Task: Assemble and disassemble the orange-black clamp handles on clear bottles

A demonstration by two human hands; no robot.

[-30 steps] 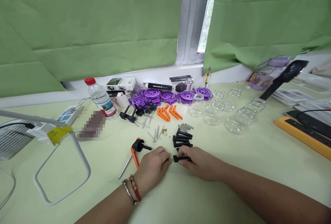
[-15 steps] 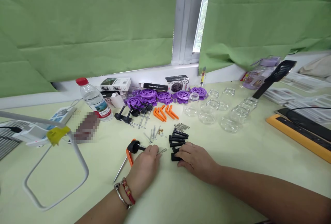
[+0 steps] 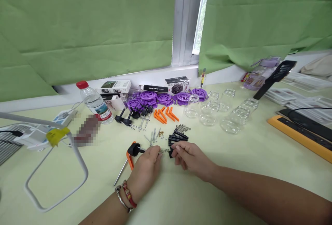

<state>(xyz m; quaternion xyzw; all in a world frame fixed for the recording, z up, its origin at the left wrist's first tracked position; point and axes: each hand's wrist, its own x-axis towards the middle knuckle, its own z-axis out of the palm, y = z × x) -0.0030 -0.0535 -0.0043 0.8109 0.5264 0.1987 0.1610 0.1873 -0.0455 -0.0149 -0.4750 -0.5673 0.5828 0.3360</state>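
Note:
My left hand (image 3: 146, 164) is closed round the shaft of an assembly with a black round head (image 3: 134, 149), an orange lever (image 3: 129, 161) and a long metal rod (image 3: 120, 173). A coil spring (image 3: 164, 151) sticks out to the right past the fingertips. My right hand (image 3: 193, 157) pinches a black plastic sleeve (image 3: 171, 153), whose end shows at the fingertips close to the spring; the rest of it is covered. Just beyond lie more black sleeves (image 3: 178, 137), loose springs (image 3: 183, 128), screws (image 3: 154, 135) and small brass-coloured pieces (image 3: 161, 133).
Orange levers (image 3: 172, 113), black-headed rods (image 3: 127, 119) and purple lids (image 3: 148, 97) spread behind. Clear jars (image 3: 207, 116) stand right, near a black slotted spatula (image 3: 275, 78) and a yellow-edged power strip (image 3: 298, 138). At left are a water bottle (image 3: 97, 104) and a bent grey frame (image 3: 83, 164).
My right hand has picked a black sleeve from the row and brought it slightly up and left, up to the spring. My left hand has barely moved.

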